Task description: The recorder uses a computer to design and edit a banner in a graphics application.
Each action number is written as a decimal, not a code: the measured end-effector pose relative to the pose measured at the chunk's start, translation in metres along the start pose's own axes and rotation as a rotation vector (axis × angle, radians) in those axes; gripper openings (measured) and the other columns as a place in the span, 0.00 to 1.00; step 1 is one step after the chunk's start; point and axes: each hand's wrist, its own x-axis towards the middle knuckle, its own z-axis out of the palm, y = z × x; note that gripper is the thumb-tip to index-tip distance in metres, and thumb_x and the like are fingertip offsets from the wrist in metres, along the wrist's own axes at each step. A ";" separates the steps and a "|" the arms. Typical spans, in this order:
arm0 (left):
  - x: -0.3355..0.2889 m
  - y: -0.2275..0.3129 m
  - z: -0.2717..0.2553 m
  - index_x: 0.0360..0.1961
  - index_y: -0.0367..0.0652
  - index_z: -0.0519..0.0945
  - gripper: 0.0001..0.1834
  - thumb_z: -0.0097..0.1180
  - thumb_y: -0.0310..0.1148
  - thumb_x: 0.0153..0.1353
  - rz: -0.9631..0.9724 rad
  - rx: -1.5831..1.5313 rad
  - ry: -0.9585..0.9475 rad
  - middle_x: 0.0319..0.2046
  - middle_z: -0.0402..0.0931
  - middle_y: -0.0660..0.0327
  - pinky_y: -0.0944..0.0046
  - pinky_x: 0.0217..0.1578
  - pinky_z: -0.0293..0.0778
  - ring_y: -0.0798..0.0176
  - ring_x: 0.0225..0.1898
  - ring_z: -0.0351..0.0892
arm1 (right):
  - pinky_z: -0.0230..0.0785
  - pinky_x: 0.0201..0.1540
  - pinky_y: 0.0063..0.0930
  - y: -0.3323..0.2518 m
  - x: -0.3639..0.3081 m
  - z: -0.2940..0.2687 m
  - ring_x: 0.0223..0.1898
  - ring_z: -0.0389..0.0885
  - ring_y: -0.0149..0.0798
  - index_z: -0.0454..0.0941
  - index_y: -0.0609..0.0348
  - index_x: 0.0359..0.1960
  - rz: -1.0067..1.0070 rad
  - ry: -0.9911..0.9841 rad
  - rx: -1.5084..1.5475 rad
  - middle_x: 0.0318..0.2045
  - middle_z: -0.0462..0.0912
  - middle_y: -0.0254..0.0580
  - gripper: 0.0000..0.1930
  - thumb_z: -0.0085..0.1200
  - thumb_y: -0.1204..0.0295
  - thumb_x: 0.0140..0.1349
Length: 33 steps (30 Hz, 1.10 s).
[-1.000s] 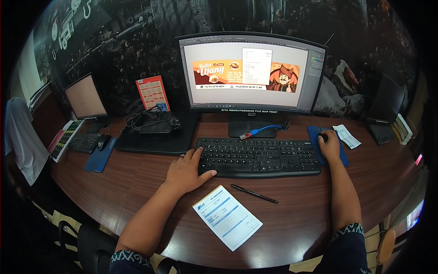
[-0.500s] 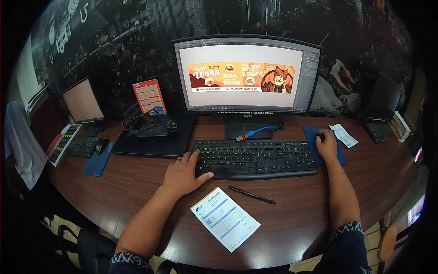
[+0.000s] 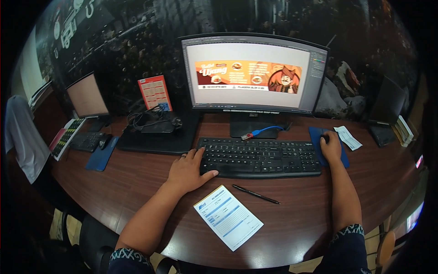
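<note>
My left hand [image 3: 185, 171] lies at the left end of a black keyboard [image 3: 260, 157]. Its fingers are spread over the corner keys, with the thumb stretched along the front edge. A dark computer mouse [image 3: 325, 137], mostly covered, is under my right hand [image 3: 331, 148], whose fingers wrap round it on a blue mouse pad [image 3: 319, 132]. Behind the keyboard, a curved monitor [image 3: 253, 98] displays an orange and white banner design with a cartoon figure. Between my forearms are a white and blue printed form pad [image 3: 228, 219] and a black pen [image 3: 256, 194], both untouched.
A blue cable [image 3: 269, 129] lies before the monitor's foot. At left, a black box-like device [image 3: 157, 141] carries coiled cables [image 3: 141, 121], near a red calendar [image 3: 155, 92], a second screen [image 3: 87, 96] and another keyboard [image 3: 84, 141]. A paper slip [image 3: 348, 138] lies beyond my right hand.
The whole view has shifted slightly, so the desk and monitor appear a little farther right. Both hands keep their places on the keyboard and the mouse.
</note>
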 end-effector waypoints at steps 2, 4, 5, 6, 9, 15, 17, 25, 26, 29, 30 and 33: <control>0.000 0.001 0.001 0.71 0.38 0.65 0.51 0.57 0.68 0.59 -0.003 0.007 0.016 0.62 0.72 0.43 0.46 0.59 0.73 0.38 0.60 0.76 | 0.72 0.55 0.45 0.001 -0.001 -0.004 0.52 0.79 0.55 0.81 0.56 0.43 -0.005 -0.021 -0.011 0.48 0.81 0.48 0.12 0.60 0.69 0.57; -0.001 0.004 -0.005 0.70 0.38 0.66 0.52 0.57 0.69 0.59 -0.003 0.006 0.009 0.61 0.72 0.44 0.46 0.58 0.74 0.38 0.57 0.78 | 0.72 0.54 0.45 -0.005 -0.001 -0.008 0.51 0.79 0.55 0.81 0.57 0.42 -0.001 -0.036 -0.044 0.46 0.81 0.46 0.13 0.58 0.69 0.55; 0.000 0.004 -0.003 0.70 0.38 0.66 0.52 0.57 0.69 0.59 -0.013 0.003 0.008 0.61 0.72 0.44 0.46 0.58 0.74 0.38 0.57 0.78 | 0.72 0.54 0.45 -0.005 -0.002 -0.008 0.51 0.79 0.55 0.81 0.57 0.42 -0.008 -0.043 -0.042 0.46 0.81 0.46 0.13 0.58 0.69 0.55; 0.000 0.003 -0.001 0.70 0.38 0.66 0.52 0.57 0.70 0.58 -0.011 0.009 0.008 0.61 0.72 0.44 0.45 0.58 0.73 0.38 0.56 0.79 | 0.72 0.54 0.45 -0.004 -0.002 -0.006 0.51 0.79 0.55 0.81 0.58 0.43 -0.004 -0.037 -0.035 0.47 0.81 0.47 0.13 0.59 0.69 0.56; -0.001 0.000 0.003 0.70 0.38 0.66 0.52 0.57 0.70 0.58 -0.004 0.006 0.021 0.61 0.72 0.44 0.45 0.58 0.73 0.38 0.56 0.79 | 0.72 0.55 0.45 0.001 -0.001 -0.003 0.51 0.80 0.56 0.81 0.59 0.44 -0.025 -0.011 -0.015 0.48 0.81 0.48 0.13 0.59 0.69 0.58; -0.001 0.000 0.002 0.70 0.38 0.67 0.52 0.57 0.70 0.58 -0.004 -0.004 0.030 0.61 0.72 0.44 0.45 0.59 0.72 0.37 0.57 0.77 | 0.72 0.55 0.44 0.002 0.000 -0.002 0.52 0.80 0.56 0.81 0.60 0.45 -0.048 -0.028 -0.033 0.48 0.81 0.51 0.13 0.60 0.70 0.59; -0.001 0.000 0.002 0.70 0.38 0.67 0.52 0.57 0.70 0.59 0.000 -0.005 0.034 0.61 0.72 0.44 0.44 0.59 0.72 0.37 0.58 0.77 | 0.72 0.55 0.44 0.002 0.000 -0.001 0.51 0.80 0.56 0.81 0.60 0.44 -0.047 -0.031 -0.038 0.48 0.81 0.51 0.13 0.60 0.70 0.59; 0.000 0.001 -0.001 0.71 0.36 0.65 0.54 0.54 0.72 0.59 -0.006 -0.016 -0.018 0.62 0.70 0.39 0.43 0.61 0.71 0.36 0.59 0.77 | 0.71 0.55 0.44 0.008 0.002 0.002 0.50 0.80 0.56 0.81 0.61 0.43 -0.079 -0.027 0.001 0.45 0.81 0.51 0.12 0.60 0.70 0.58; -0.001 0.001 0.000 0.71 0.36 0.65 0.54 0.54 0.72 0.59 -0.006 -0.016 -0.018 0.62 0.70 0.39 0.43 0.61 0.71 0.36 0.59 0.77 | 0.71 0.55 0.44 0.008 0.002 0.002 0.50 0.80 0.56 0.81 0.61 0.43 -0.079 -0.027 0.001 0.45 0.81 0.51 0.12 0.60 0.70 0.58; 0.000 0.000 0.002 0.71 0.38 0.65 0.52 0.57 0.70 0.59 0.000 0.006 0.020 0.62 0.71 0.44 0.44 0.60 0.72 0.37 0.59 0.77 | 0.71 0.55 0.44 0.005 0.001 0.001 0.50 0.80 0.55 0.81 0.61 0.42 -0.071 -0.012 -0.001 0.45 0.82 0.51 0.12 0.60 0.70 0.58; 0.000 0.002 -0.001 0.71 0.38 0.65 0.52 0.57 0.70 0.59 -0.014 -0.006 -0.002 0.62 0.70 0.44 0.44 0.60 0.72 0.37 0.59 0.76 | 0.71 0.55 0.44 0.002 0.001 0.000 0.50 0.80 0.55 0.81 0.62 0.42 -0.041 -0.018 -0.006 0.46 0.82 0.52 0.12 0.60 0.70 0.58; -0.001 0.002 -0.001 0.71 0.38 0.65 0.52 0.57 0.70 0.59 -0.026 -0.012 -0.016 0.63 0.70 0.43 0.45 0.60 0.72 0.37 0.59 0.76 | 0.72 0.56 0.44 0.001 0.001 -0.002 0.51 0.80 0.55 0.82 0.62 0.42 -0.025 -0.019 -0.011 0.47 0.82 0.52 0.12 0.60 0.71 0.58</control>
